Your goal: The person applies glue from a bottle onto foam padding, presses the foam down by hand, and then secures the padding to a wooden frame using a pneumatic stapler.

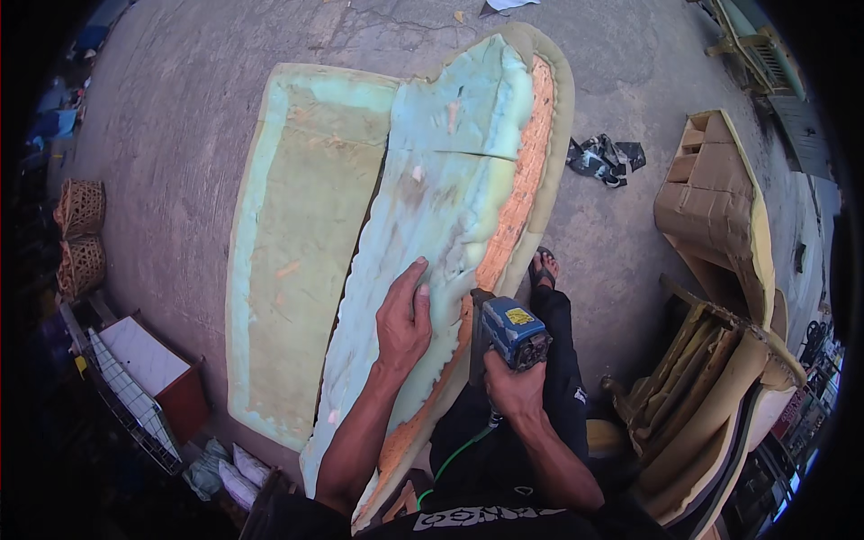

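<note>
A large foam-padded sofa piece (405,198) lies in front of me, covered in pale blue-green foam. Along its right side runs an exposed orange strip (524,184) with a padded rim beyond it. My left hand (403,319) is over the blue foam, fingers stretched out and holding nothing. In my right hand (516,385) is a blue air staple gun (513,331), gripped by its handle. Its nose is at the orange strip's edge; whether it touches is hard to tell. From the handle a green air hose (454,456) runs down toward my body.
At right stand a brown padded furniture frame (715,211) and another worn upholstered piece (697,405). A crumpled black bundle (605,160) lies on the concrete floor (621,261). To the left are woven baskets (83,207), a white-topped cabinet (144,351) and plastic bags (243,472).
</note>
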Demonstrator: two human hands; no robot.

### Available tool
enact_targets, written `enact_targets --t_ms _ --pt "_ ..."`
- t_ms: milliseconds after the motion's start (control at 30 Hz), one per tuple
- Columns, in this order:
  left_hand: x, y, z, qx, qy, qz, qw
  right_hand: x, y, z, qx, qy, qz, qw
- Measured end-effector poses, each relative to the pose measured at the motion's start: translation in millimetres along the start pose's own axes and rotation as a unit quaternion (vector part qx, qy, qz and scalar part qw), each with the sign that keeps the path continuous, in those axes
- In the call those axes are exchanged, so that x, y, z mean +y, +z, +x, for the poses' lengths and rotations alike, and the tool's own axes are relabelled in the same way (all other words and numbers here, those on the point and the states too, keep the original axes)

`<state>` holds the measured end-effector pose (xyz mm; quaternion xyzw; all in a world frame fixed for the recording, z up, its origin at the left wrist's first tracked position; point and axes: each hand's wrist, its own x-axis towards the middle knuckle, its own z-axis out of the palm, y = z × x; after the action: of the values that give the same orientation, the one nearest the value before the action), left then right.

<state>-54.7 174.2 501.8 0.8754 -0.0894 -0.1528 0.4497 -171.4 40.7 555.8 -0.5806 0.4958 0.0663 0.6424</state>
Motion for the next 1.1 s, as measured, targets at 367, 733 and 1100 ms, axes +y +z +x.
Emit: enact_targets --t_ms 367,733,1100 --pt "-42 -25 -100 -0.168 0.033 0.126 0.977 71 -22 -55 -0.05 0.053 0.079 0.994" --pt "-31 -15 -105 -0.158 0.031 0.159 0.974 76 7 -47 -0.071 0.051 0.063 0.994" --pt "-38 -3 -113 -0.112 0.045 0.19 0.974 71 19 -38 -0.039 0.038 0.049 0.997"
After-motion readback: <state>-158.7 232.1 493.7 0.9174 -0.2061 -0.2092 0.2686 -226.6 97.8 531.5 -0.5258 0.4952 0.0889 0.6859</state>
